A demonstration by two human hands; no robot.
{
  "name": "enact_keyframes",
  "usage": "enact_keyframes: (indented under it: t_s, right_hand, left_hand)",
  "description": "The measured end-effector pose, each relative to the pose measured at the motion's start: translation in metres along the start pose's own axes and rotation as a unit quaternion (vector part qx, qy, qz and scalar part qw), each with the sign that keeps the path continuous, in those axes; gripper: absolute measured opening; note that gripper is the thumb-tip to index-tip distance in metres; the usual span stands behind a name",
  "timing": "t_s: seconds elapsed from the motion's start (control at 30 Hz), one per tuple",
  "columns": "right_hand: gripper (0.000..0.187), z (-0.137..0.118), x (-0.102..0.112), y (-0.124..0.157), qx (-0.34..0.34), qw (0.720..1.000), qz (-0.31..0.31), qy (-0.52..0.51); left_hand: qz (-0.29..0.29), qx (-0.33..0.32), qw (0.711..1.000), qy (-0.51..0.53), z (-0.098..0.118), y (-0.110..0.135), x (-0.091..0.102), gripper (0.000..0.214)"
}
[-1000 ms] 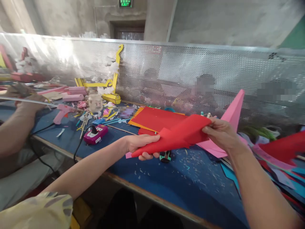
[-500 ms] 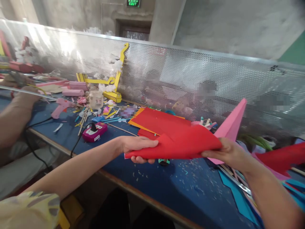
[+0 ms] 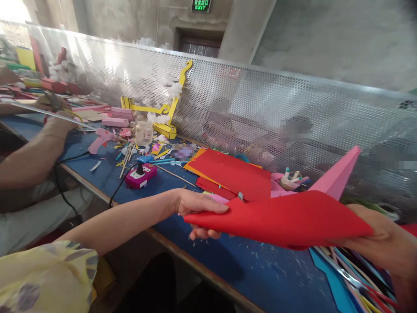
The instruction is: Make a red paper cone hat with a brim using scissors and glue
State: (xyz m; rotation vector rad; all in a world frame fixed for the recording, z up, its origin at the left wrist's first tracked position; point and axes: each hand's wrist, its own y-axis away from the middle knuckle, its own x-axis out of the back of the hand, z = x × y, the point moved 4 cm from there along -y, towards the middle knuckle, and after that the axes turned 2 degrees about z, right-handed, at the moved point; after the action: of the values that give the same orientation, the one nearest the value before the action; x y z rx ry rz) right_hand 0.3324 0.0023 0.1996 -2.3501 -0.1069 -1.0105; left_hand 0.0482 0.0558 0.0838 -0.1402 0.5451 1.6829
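A red sheet (image 3: 276,219), paper or thin craft foam, is curved over on itself and held above the blue table. My left hand (image 3: 202,204) pinches its left end, thumb on top and fingers underneath. At the right end, my right hand (image 3: 378,228) grips the sheet from behind and below; its fingertips are mostly hidden. Behind it lies a stack of flat red sheets (image 3: 234,171) with an orange sheet (image 3: 192,167) under them. A pink pointed cone shape (image 3: 342,174) rises behind the right half of the held sheet.
Scissors (image 3: 348,274) and blue pieces (image 3: 325,269) lie at the right front. Leftward are a purple power strip (image 3: 141,176), a pink glue gun (image 3: 100,140), a jar (image 3: 143,132) and sticks (image 3: 127,160). A co-worker's arm (image 3: 42,148) reaches in. A perforated metal screen (image 3: 260,100) stands behind.
My right hand has moved right and slightly down, drawing the red sheet out longer between my hands. My left hand keeps its hold. The whole view has shifted a little.
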Motion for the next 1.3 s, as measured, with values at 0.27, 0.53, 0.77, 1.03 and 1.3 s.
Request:
enact_keyframes:
  t_s: [0.27, 0.53, 0.77, 1.03, 1.3]
  right_hand:
    - [0.048, -0.011, -0.003, -0.010, -0.014, 0.938, 0.290, 0.190]
    - [0.052, -0.043, -0.115, -0.007, 0.086, 0.967, 0.146, 0.190]
    - [0.005, -0.038, -0.116, -0.003, 0.075, 0.988, 0.108, 0.084]
    - [0.005, -0.027, -0.101, -0.008, 0.078, 0.986, 0.141, 0.051]
    - [0.007, -0.027, -0.107, -0.010, 0.051, 0.980, 0.162, 0.104]
  left_hand:
    - [0.154, -0.159, 0.975, -0.021, 0.007, -0.012, 0.002, 0.055]
    - [0.334, -0.209, 0.914, -0.100, -0.001, -0.029, -0.001, 0.046]
    - [0.293, -0.189, 0.937, -0.025, -0.001, -0.027, 0.008, 0.057]
    - [0.329, -0.194, 0.924, -0.010, 0.014, -0.034, 0.006, 0.027]
    - [0.371, -0.167, 0.895, -0.184, 0.016, -0.037, 0.009, 0.018]
